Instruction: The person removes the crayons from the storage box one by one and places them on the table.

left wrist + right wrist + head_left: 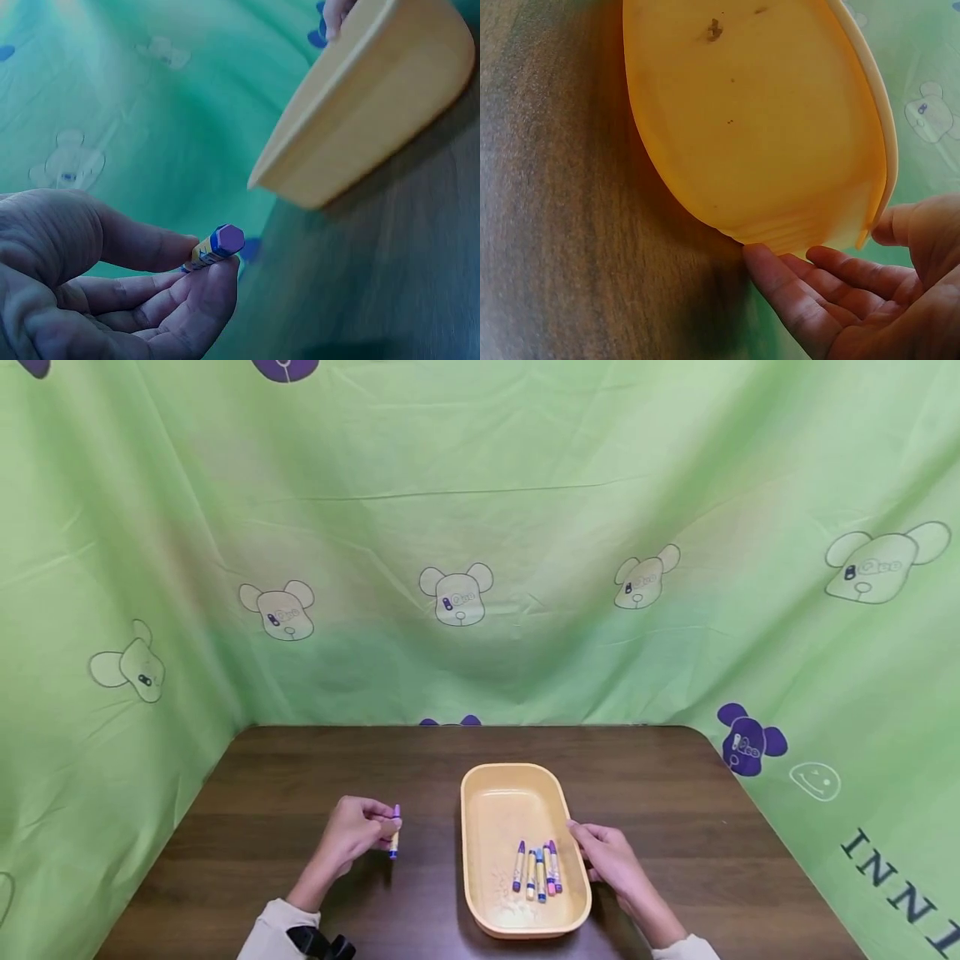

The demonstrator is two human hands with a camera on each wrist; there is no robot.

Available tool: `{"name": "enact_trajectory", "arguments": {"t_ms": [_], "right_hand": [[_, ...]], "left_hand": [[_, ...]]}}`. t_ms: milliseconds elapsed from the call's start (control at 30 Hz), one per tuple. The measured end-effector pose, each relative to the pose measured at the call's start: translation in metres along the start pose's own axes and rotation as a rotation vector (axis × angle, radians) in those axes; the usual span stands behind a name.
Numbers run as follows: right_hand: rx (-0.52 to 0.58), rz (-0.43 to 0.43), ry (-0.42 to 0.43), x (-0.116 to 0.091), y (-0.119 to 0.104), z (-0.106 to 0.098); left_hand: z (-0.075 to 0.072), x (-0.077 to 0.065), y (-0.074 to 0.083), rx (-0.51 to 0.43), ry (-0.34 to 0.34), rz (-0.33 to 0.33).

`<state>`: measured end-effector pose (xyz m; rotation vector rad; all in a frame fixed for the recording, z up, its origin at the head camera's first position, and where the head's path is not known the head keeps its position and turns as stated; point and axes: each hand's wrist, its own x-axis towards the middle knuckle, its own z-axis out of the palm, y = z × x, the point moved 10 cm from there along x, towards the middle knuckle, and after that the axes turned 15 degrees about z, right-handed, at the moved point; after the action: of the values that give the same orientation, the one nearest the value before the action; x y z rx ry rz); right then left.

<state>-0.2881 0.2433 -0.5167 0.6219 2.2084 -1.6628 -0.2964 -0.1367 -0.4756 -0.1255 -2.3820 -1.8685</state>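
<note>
My left hand [358,831] pinches a crayon [394,833] between thumb and fingers, left of the tray and above the table. The crayon has a yellow and blue wrapper, and its purple end [231,238] faces the camera in the left wrist view. A yellow plastic tray [501,793] lies lengthwise before me. Several crayons [540,875] lie side by side in its near right part. At the tray's right side, my right hand [611,860] grips the rim, thumb on top. In the right wrist view its fingers [799,300] press the tray's outer wall from below.
The brown wooden table [315,768] runs back to a green cloth [525,668] printed with bear heads, which hangs behind and at both sides. A black strap [318,942] sits on the left wrist. Small dark marks [715,30] show on the tray's outer wall.
</note>
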Motion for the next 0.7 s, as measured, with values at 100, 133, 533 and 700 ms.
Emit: {"name": "enact_trajectory", "arguments": {"t_ms": [100, 133, 533, 700], "right_hand": [[-0.003, 0.001, 0.000, 0.001, 0.001, -0.001], [-0.005, 0.000, -0.001, 0.001, 0.001, -0.001], [-0.024, -0.007, -0.007, 0.001, 0.000, 0.000], [-0.025, -0.009, -0.006, 0.002, 0.001, 0.000]], "left_hand": [[-0.012, -0.004, -0.010, 0.000, 0.021, -0.036], [-0.016, -0.005, -0.013, -0.001, 0.027, -0.044], [-0.048, -0.014, -0.036, 0.092, 0.058, -0.081], [-0.059, -0.019, -0.044, 0.152, 0.066, -0.099]]}}
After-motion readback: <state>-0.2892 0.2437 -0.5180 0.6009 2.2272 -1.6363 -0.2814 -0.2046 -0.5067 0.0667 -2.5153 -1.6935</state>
